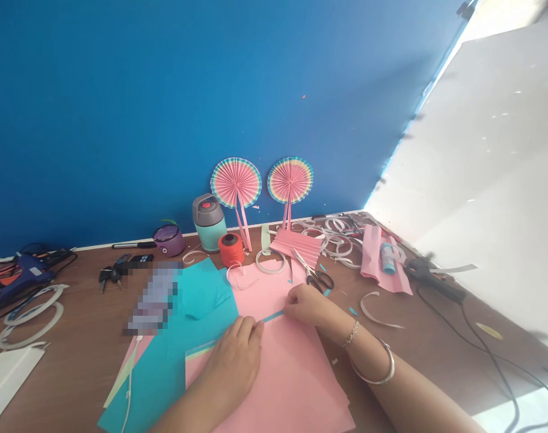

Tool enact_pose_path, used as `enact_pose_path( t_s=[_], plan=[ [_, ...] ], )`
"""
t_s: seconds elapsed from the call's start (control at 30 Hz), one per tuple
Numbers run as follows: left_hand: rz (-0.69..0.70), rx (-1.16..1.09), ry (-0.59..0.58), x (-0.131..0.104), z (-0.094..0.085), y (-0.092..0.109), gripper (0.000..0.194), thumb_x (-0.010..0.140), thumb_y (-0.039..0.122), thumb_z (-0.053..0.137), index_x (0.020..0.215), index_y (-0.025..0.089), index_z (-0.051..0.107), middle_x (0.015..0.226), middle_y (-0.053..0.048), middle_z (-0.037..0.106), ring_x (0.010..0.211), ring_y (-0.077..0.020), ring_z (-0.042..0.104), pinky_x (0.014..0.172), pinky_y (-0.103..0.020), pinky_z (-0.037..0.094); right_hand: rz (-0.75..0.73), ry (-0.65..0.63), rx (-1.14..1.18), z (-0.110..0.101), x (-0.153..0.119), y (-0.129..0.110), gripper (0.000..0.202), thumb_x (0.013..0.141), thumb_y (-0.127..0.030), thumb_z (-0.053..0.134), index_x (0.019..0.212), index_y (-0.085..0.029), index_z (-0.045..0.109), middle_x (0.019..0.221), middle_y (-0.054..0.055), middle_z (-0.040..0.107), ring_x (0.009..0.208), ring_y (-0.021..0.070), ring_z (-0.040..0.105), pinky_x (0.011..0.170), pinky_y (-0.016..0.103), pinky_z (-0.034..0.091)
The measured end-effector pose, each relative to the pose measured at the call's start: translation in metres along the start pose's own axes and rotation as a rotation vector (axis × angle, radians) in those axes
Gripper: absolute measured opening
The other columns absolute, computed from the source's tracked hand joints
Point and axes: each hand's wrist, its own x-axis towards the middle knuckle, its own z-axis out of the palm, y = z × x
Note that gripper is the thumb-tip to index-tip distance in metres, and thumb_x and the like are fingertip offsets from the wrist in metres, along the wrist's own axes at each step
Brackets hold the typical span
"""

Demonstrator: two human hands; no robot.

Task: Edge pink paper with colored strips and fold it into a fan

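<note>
Pink sheets (pixel 296 373) are laid nearest, flat and unpleated, on the brown desk (pixel 79 337) at six o'clock. Along their far edge a blue strip (pixel 274 316) is placed, with a yellow-green strip (pixel 195 356) exposed below it at the left corner. The sheets are partly covered by the left hand (pixel 238 350); its fingers are held together, and whether anything is gripped beneath cannot be told. By the right hand (pixel 307 304), just towards one o'clock, the strip's right end is apparently pinched between fingertips. Two pleated fans (pixel 236 180), seemingly finished, are propped at twelve o'clock near the blue wall (pixel 120 120); pleated pink paper (pixel 296 242) is set beside scissors (pixel 311 272) at one o'clock. Teal sheets (pixel 165 355) are spread at nine o'clock. Edging appears to be in hand; whether it is glued cannot be told, and pleating of these sheets is not yet begun.
</note>
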Motion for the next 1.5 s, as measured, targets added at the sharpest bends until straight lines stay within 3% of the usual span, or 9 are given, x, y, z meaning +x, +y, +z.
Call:
enact_pose_path(
  t_s=[0.43,0.57,0.8,1.17,1.37,1.5],
  plan=[
    [0.001,-0.036,0.031,-0.001,0.002,-0.002,0.038,0.088,0.010,0.034,0.123,0.013,0.051,0.097,-0.010,0.055,0.089,-0.0224,0.051,0.078,-0.039,0.048,0.015,0.034,-0.032,0.001,0.007,0.010,0.007,0.061,-0.018,0.056,0.063,-0.015,0.062,0.066,0.003,0.063,0.063,0.0143,0.054,0.050,0.021,0.032],
    [-0.012,-0.093,0.033,-0.001,-0.001,-0.004,0.035,0.089,0.009,0.033,0.117,0.013,0.053,0.096,-0.009,0.055,0.089,-0.0218,0.051,0.078,-0.039,0.047,-0.033,0.008,0.034,-0.002,0.007,0.013,0.006,0.062,-0.020,0.056,0.060,-0.015,0.059,0.057,-0.001,0.053,0.057,0.0108,0.047,0.048,0.020,0.028],
    [-0.043,-0.225,0.120,-0.002,0.003,-0.009,0.034,0.088,0.008,0.032,0.114,0.016,0.053,0.101,-0.009,0.058,0.092,-0.0224,0.053,0.083,-0.040,0.047,-0.085,-0.152,0.267,-0.012,0.000,0.007,0.014,0.063,-0.026,0.056,0.054,-0.015,0.053,0.050,-0.006,0.032,0.052,0.0077,0.027,0.047,0.022,0.019],
    [-0.103,-0.342,0.256,-0.001,0.024,-0.019,0.048,0.089,0.020,0.041,0.136,0.019,0.031,0.121,-0.013,0.056,0.112,-0.0238,0.053,0.090,-0.042,0.047,-0.060,-0.151,0.418,-0.016,0.001,0.005,0.014,0.062,-0.027,0.059,0.059,-0.013,0.060,0.053,-0.005,0.045,0.054,0.0076,0.035,0.052,0.020,0.027],
    [-0.191,-0.285,0.339,0.002,0.017,-0.022,0.030,0.091,0.025,0.041,0.118,0.019,0.051,0.101,-0.008,0.063,0.100,-0.0246,0.056,0.084,-0.042,0.047,-0.201,-0.117,0.465,-0.017,0.000,0.007,0.014,0.065,-0.026,0.057,0.063,-0.013,0.060,0.061,-0.003,0.053,0.059,0.0087,0.042,0.057,0.021,0.033],
    [-0.202,-0.263,0.298,0.003,0.010,-0.024,0.019,0.091,0.026,0.041,0.096,0.022,0.060,0.092,-0.004,0.064,0.091,-0.0227,0.056,0.079,-0.040,0.043,-0.293,-0.100,0.436,-0.017,0.000,0.010,0.014,0.068,-0.025,0.055,0.064,-0.013,0.062,0.067,-0.001,0.056,0.062,0.0098,0.045,0.059,0.021,0.036]
  ],
)
